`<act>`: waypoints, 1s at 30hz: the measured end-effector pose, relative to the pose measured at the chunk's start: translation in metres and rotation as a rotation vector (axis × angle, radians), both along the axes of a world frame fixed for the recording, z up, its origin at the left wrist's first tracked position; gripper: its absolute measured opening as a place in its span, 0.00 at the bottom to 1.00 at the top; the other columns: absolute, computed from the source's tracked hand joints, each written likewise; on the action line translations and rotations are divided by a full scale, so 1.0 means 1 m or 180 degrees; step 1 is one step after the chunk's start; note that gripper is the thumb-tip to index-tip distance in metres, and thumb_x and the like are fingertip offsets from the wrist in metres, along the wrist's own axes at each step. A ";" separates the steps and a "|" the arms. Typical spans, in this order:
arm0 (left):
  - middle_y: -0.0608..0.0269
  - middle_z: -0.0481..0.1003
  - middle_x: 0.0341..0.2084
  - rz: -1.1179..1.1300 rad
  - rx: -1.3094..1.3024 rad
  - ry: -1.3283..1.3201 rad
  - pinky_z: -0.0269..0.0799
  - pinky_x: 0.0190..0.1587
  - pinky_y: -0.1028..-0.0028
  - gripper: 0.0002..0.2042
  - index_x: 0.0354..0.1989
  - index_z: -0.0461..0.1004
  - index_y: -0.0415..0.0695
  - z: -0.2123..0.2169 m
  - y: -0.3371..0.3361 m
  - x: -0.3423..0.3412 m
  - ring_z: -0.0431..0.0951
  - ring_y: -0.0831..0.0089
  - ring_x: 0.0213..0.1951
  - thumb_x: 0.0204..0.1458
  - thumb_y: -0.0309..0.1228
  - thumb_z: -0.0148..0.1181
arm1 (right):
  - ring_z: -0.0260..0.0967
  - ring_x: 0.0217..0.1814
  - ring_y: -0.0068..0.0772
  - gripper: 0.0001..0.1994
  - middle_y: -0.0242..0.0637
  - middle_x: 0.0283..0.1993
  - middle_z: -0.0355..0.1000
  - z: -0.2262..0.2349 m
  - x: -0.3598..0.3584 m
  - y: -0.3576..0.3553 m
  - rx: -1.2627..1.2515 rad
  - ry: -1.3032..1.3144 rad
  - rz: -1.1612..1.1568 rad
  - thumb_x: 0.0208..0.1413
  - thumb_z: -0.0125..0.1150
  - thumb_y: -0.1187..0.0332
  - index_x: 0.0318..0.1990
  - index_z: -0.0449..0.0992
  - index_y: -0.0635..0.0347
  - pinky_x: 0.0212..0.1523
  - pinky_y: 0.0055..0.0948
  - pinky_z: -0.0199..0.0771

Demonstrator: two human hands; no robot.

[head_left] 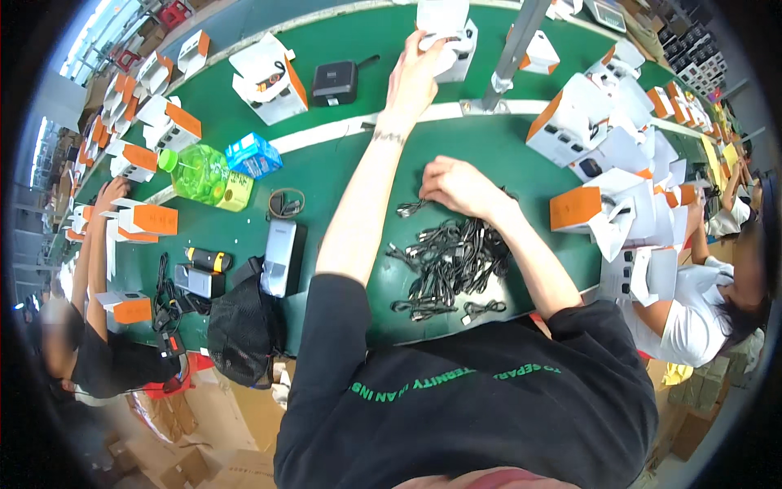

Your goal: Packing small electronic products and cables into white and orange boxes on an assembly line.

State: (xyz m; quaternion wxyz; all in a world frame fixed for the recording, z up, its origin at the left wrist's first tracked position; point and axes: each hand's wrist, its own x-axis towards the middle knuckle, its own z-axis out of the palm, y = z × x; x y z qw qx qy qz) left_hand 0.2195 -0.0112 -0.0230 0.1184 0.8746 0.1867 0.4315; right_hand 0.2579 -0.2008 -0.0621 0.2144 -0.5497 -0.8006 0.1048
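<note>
My left arm stretches across the green table to an open white box (461, 61) at the far side. The fingers of my left hand (414, 72) are closed at its near left edge, on a white flap or inner part. My right hand (458, 186) is closed, fingers curled down, with a small coiled black cable (411, 209) at its fingertips. Just below it lies a pile of coiled black cables (456, 257). A single cable coil (484, 309) rests near the table's front edge.
Open white-and-orange boxes (570, 122) crowd the right; another box (273, 85) stands far left. A metal post (517, 53) rises beyond my hands. A green bottle (199, 175), blue carton (253, 156), grey power bank (281, 257) and black bag (244, 330) are left. People work on both sides.
</note>
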 end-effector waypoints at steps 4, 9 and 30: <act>0.53 0.68 0.57 0.0452 -0.0129 -0.0968 0.74 0.53 0.64 0.24 0.59 0.70 0.47 0.022 -0.019 -0.071 0.77 0.57 0.50 0.52 0.16 0.54 | 0.72 0.40 0.39 0.04 0.35 0.33 0.72 0.047 0.014 0.018 0.0729 0.0008 -0.0497 0.48 0.61 0.72 0.32 0.80 0.55 0.43 0.36 0.75; 0.51 0.76 0.49 -0.0331 -0.3776 -0.2569 0.79 0.47 0.65 0.19 0.59 0.65 0.36 0.027 -0.025 -0.157 0.80 0.64 0.46 0.58 0.20 0.52 | 0.74 0.40 0.44 0.06 0.40 0.34 0.71 0.129 0.087 0.100 0.2293 -0.0837 -0.2061 0.49 0.57 0.75 0.33 0.79 0.56 0.40 0.40 0.77; 0.53 0.79 0.42 -0.1541 -0.3876 -0.3471 0.81 0.39 0.72 0.15 0.53 0.71 0.34 0.081 -0.044 -0.194 0.82 0.70 0.37 0.58 0.25 0.56 | 0.72 0.55 0.47 0.16 0.45 0.47 0.77 0.101 0.013 0.203 0.1912 -0.0401 -0.0871 0.47 0.66 0.65 0.45 0.79 0.56 0.58 0.47 0.69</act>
